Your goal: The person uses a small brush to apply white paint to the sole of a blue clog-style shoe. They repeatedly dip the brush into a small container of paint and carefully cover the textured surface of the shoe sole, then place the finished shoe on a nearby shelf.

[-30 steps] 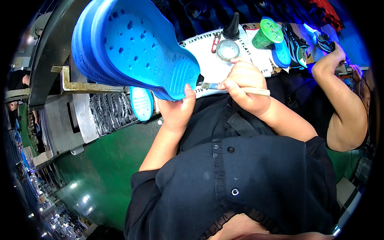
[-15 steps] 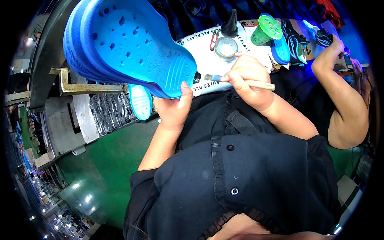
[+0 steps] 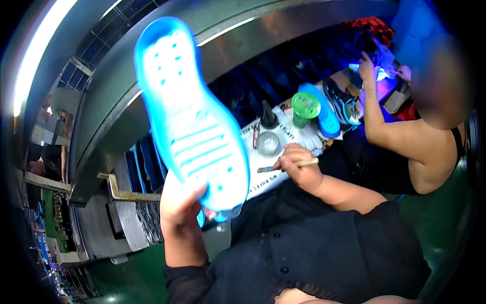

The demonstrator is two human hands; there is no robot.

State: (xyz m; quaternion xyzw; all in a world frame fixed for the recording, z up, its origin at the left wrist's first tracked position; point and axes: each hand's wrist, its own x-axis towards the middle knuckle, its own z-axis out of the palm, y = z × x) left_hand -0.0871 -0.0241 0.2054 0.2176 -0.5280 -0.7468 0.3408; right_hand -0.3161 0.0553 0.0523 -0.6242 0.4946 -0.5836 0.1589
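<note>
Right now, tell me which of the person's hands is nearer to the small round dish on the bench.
Right. The right hand, holding a brush, sits just beside the dish; the left hand is farther off, gripping the blue shoe.

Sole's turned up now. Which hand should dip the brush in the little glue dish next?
Right, most likely. The right hand already grips the brush, its tip just below the small round dish. The left hand is busy holding the blue clog up, sole toward the camera.
</note>
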